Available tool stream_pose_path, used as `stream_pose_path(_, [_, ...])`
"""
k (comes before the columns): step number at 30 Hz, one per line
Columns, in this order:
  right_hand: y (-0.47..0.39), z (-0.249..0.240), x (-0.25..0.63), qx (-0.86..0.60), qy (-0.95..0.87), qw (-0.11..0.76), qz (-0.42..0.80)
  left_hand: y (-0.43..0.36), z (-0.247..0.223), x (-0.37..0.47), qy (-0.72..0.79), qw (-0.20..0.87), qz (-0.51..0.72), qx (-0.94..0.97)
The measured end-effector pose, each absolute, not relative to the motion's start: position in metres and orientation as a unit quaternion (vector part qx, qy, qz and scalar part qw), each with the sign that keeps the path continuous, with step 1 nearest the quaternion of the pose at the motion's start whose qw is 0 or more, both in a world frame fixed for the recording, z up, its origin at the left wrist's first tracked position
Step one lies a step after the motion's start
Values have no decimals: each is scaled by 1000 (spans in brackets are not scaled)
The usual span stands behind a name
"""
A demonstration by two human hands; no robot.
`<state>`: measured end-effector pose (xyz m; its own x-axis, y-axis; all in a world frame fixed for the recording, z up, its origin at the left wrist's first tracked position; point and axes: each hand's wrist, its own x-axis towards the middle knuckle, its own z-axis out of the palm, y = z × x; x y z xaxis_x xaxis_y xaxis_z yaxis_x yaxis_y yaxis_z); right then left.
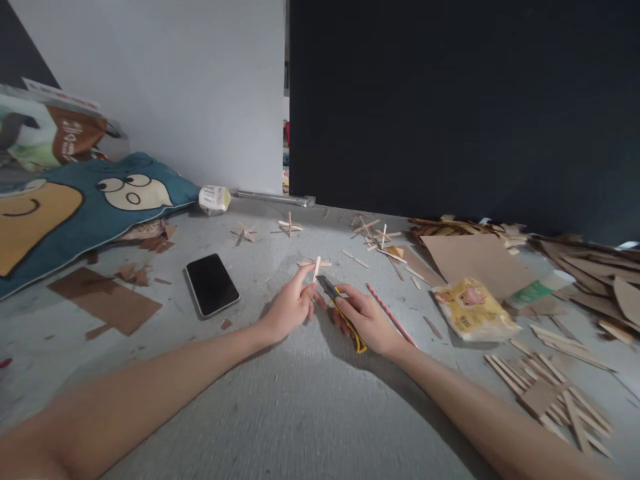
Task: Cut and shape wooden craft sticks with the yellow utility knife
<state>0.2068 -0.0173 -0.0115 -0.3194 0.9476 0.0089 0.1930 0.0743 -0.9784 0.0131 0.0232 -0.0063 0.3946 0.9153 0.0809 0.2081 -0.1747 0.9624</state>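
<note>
My left hand (291, 303) pinches a short pale wooden stick (317, 268), which points up and away from me. Close on its right, my right hand (364, 316) is wrapped round a yellow and grey utility knife (350, 320). The knife's front end points toward the stick; whether its blade touches the wood I cannot tell. Just beyond my left fingertips lie more small sticks (325, 263). A red and white pencil-like rod (390, 313) rests beside my right hand. Farther off are small crossed-stick pieces (290, 225).
A smartphone (212, 285) and brown cardboard (106, 300) lie at left, near a blue cushion (100, 207). At right are a yellow packet (475, 310), a pile of wooden sticks (550, 397) and cardboard sheets (470, 260). A dark panel (460, 107) stands behind.
</note>
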Motion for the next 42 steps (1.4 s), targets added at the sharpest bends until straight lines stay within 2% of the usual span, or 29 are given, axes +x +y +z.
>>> stream_pose_path(6, [-17,-12,207,-452,-636,367,506,25,-7,15,420,516,363,653])
stream_pose_path(32, [-17,-11,209,-443,-644,367,504,26,-9,13,438,453,343,697])
stream_pose_path(42, [-18,-12,208,-446,-652,357,499,27,-8,14,440,470,334,688])
